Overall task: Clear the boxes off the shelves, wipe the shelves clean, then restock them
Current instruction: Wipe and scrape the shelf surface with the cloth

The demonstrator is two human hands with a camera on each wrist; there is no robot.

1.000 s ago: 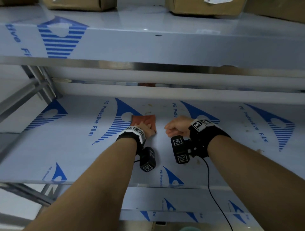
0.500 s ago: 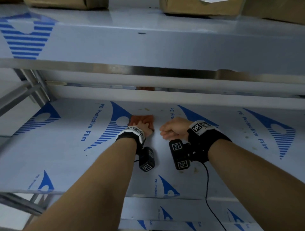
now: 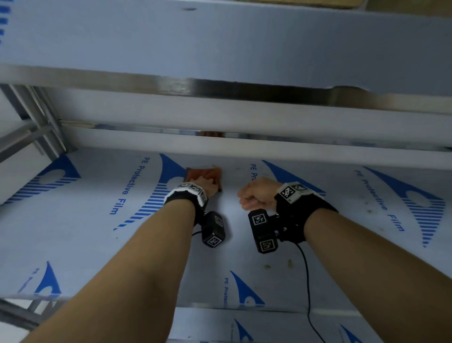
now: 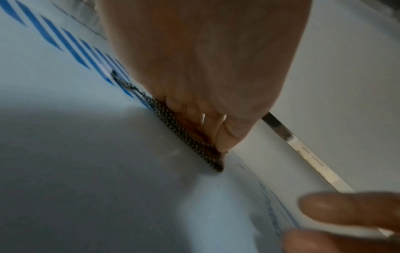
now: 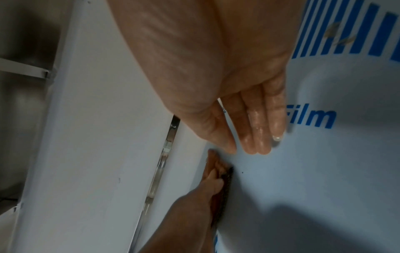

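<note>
A reddish-brown cloth (image 3: 205, 174) lies flat on the middle shelf (image 3: 97, 244), near its rear rail. My left hand (image 3: 208, 187) presses on it with straight fingers. The left wrist view shows those fingers (image 4: 218, 135) on top of the cloth's dotted edge (image 4: 190, 137). My right hand (image 3: 254, 193) hovers just to the right of the cloth and holds nothing. Its wet fingers (image 5: 257, 137) are straight and together, with the tips close to the shelf film. The cloth (image 5: 227, 178) and my left hand (image 5: 214, 174) also appear below them.
The shelf is covered in white protective film with blue print and has small brown stains (image 3: 289, 263). An upper shelf (image 3: 220, 49) overhangs closely, with cardboard boxes (image 3: 305, 2) on it. Metal uprights (image 3: 44, 117) stand at the left. A lower shelf (image 3: 269, 325) shows below.
My left hand has pushed the cloth farther back, toward the rear rail. The right hand has moved back alongside it.
</note>
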